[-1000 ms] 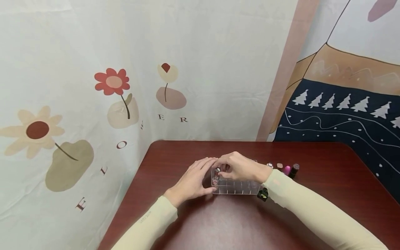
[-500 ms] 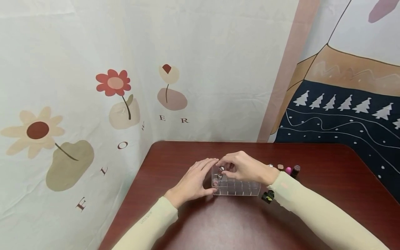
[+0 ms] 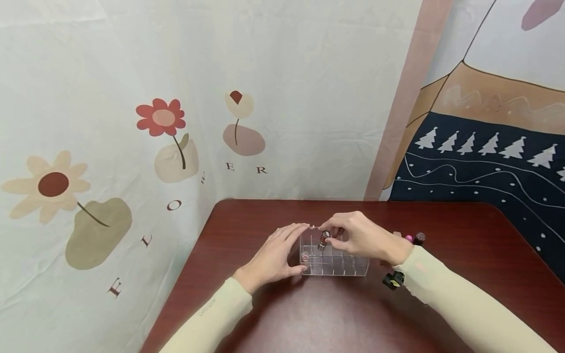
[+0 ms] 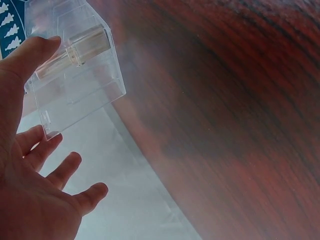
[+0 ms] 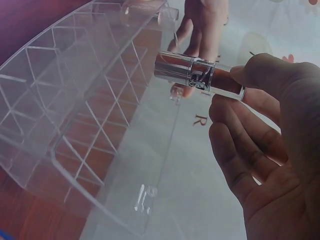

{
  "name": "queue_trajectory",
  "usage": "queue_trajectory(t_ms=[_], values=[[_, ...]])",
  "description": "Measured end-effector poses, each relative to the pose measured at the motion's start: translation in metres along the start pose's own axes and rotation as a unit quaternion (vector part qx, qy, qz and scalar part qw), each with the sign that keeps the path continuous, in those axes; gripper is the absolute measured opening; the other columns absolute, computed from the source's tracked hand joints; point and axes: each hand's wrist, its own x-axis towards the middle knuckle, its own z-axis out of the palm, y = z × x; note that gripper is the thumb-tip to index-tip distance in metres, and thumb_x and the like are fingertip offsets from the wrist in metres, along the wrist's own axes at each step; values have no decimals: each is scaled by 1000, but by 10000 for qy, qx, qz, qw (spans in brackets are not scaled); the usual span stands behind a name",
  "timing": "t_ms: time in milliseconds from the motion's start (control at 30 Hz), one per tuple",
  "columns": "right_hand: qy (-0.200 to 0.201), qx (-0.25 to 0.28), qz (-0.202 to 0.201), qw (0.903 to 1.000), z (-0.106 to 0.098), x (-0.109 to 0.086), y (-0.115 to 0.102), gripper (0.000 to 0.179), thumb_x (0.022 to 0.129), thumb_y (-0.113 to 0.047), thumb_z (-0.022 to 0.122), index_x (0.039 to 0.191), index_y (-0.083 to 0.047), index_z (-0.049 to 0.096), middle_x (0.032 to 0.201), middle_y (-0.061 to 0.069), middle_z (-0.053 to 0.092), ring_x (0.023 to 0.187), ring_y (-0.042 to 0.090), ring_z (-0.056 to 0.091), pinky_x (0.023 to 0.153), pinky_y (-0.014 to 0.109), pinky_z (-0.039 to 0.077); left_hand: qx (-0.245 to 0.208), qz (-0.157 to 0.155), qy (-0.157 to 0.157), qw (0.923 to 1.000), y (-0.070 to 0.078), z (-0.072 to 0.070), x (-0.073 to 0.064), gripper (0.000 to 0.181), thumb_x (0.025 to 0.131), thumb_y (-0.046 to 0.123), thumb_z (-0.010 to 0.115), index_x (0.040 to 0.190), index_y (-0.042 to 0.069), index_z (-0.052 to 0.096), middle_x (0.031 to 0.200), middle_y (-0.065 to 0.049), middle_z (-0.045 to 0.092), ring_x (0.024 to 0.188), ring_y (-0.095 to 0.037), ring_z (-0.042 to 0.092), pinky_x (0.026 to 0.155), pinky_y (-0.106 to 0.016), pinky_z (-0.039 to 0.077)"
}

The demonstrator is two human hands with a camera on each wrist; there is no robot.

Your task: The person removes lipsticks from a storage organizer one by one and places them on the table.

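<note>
In the head view a clear acrylic lipstick organizer (image 3: 328,264) with divided slots stands on the table. My left hand (image 3: 275,252) spans its left end, thumb at the front and fingertips at the back edge. One lipstick tube (image 4: 75,52) stands in the front left slot, seen through the wall in the left wrist view. My right hand (image 3: 364,238) pinches another lipstick (image 5: 197,75), a shiny silver tube with a clear end over a dark brown-red part, between thumb and fingers. That lipstick is tilted above the slots, its silver end toward the organizer.
Past my right wrist stand several more lipsticks, among them a dark tube (image 3: 420,239) and one with a pink top (image 3: 409,239), partly hidden by the sleeve. A printed cloth (image 3: 309,122) hangs behind the reddish-brown table (image 3: 247,215).
My right hand has moved right along the organizer with the lipstick, from the back left slots, and the lipstick now shows more fully. My left hand stays at the left end.
</note>
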Motion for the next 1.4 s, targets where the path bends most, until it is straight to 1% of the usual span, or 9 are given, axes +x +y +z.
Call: queue_trajectory(t_ms=[133, 267, 400, 600, 767, 1000, 1200, 1333, 1400], values=[[161, -42, -20, 9999, -4, -6, 1, 31, 97, -3, 92, 126, -10, 87, 104, -3, 84, 87, 5, 77, 78, 33, 73, -45, -29, 9, 10000, 0, -1, 0, 111, 91, 45, 101, 180, 15, 42, 181, -9, 52, 169, -36, 50, 137, -62, 46], [307, -134, -33, 9994, -9, -12, 1, 32, 95, -3, 93, 126, -12, 87, 104, -4, 84, 86, 8, 77, 72, 30, 70, -25, -31, 29, 10000, -1, 0, 0, 111, 91, 45, 101, 180, 16, 42, 181, -8, 52, 169, -35, 51, 137, -62, 47], [436, -246, -104, 9987, -14, -19, 3, 35, 93, -2, 95, 126, -13, 87, 105, -5, 84, 86, 8, 76, 71, 29, 68, 19, -1, 60, 10000, -2, 1, 1, 111, 90, 46, 101, 180, 17, 41, 180, -8, 53, 168, -36, 51, 136, -63, 48], [671, -435, -123, 9967, -23, -32, 6, 38, 91, -1, 96, 125, -16, 87, 107, -6, 84, 85, 10, 74, 69, 21, 61, -58, 28, 9, 10000, -2, 0, 2, 110, 91, 45, 100, 180, 16, 41, 181, -8, 52, 169, -35, 50, 138, -62, 46], [815, -500, -84, 9954, -32, -42, 7, 40, 90, 0, 97, 124, -18, 86, 106, -7, 84, 86, 10, 73, 68, 12, 56, -12, -6, 31, 10000, -1, 0, 1, 111, 91, 44, 101, 180, 17, 42, 181, -7, 52, 169, -33, 50, 137, -61, 47], [1095, -608, -150, 9920, -46, -58, 14, 38, 87, 3, 96, 120, -14, 87, 100, -8, 83, 82, 10, 75, 70, 10, 57, -125, 27, -3, 9999, 1, 1, 2, 110, 91, 42, 101, 180, 15, 41, 182, -8, 51, 170, -34, 49, 138, -62, 46], [1163, -629, 59, 9912, -54, -72, 18, 42, 87, 3, 97, 123, -17, 87, 97, -13, 80, 81, 3, 71, 66, 9, 54, -121, -5, -4, 9999, 2, 0, 2, 111, 91, 42, 101, 181, 16, 41, 182, -9, 51, 170, -35, 49, 138, -62, 46], [1189, -698, 253, 9901, -58, -81, 19, 43, 87, 3, 97, 123, -20, 87, 98, -15, 81, 82, -1, 70, 68, 9, 54, -95, -27, -12, 10000, 1, 1, 2, 111, 91, 43, 101, 181, 17, 40, 182, -8, 51, 170, -34, 49, 139, -62, 45], [1223, -757, 320, 9891, -59, -87, 20, 44, 87, 4, 97, 123, -20, 86, 99, -15, 81, 81, 1, 71, 69, 9, 55, -89, -30, -25, 10000, 1, 1, 2, 111, 92, 43, 100, 181, 17, 40, 181, -8, 51, 170, -34, 49, 139, -61, 45]])
